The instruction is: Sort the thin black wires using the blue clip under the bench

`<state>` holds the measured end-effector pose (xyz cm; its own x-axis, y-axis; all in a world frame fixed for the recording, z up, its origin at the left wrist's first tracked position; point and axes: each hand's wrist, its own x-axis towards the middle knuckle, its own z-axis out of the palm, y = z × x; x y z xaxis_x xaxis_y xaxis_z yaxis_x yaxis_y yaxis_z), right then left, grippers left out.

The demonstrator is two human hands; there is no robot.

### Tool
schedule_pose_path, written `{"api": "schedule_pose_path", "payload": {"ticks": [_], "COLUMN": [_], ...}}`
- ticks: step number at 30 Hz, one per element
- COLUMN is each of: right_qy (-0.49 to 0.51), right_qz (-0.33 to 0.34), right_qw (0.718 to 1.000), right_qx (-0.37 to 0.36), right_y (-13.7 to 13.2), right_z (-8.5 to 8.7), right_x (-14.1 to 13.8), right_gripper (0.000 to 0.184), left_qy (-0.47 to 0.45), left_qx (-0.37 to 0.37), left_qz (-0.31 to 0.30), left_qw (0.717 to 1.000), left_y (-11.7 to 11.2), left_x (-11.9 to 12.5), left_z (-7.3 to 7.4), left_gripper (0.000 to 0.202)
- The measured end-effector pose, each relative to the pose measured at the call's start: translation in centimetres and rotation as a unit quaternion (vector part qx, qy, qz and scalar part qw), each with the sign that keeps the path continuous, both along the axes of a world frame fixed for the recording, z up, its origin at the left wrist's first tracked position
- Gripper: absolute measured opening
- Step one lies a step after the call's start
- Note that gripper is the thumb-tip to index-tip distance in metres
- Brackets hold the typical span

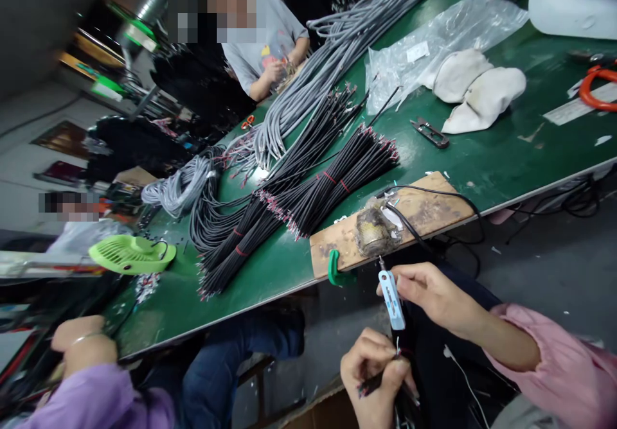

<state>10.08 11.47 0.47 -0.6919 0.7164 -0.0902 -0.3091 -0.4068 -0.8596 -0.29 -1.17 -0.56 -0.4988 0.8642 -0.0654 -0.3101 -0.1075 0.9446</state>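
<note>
My right hand is closed on a light blue hand tool with a thin metal tip, a small hole and dark print; its exact kind I cannot make out. Just below, my left hand pinches the end of a black cable, where a thin pale wire sticks up. More dark cables hang under that hand, partly hidden by its fingers. Both hands are in front of the table edge, close to a wooden board bearing a crusted yellowish lump.
A green clamp grips the board's edge. Bundles of black cables and grey cables cover the green table. Black snips, white gloves, orange-handled scissors and a green fan lie about. Co-workers sit opposite and at left.
</note>
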Motion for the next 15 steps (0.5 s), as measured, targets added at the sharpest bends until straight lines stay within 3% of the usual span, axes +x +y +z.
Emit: {"api": "schedule_pose_path", "payload": {"ticks": [3,7,15], "right_qy": [0.020,0.082,0.176], "right_qz": [0.007,0.030,0.073], "right_qw": [0.999,0.990,0.959], "right_qx": [-0.034,-0.109,-0.211], "right_y": [0.0,-0.6,-0.9], "right_z": [0.4,0.2,-0.1], "right_x": [-0.8,-1.1,-1.3], "right_gripper": [0.049,0.049,0.048], "left_qy": [0.046,0.105,0.087], "left_qx": [0.029,0.042,0.035], "left_qz": [0.026,0.062,0.051], "left_qw": [0.998,0.992,0.994], "left_y": [0.8,1.8,2.1], "left_x": [0.1,0.4,0.6], "left_z": [0.7,0.3,-1.1], "left_gripper": [0.013,0.012,0.014]}}
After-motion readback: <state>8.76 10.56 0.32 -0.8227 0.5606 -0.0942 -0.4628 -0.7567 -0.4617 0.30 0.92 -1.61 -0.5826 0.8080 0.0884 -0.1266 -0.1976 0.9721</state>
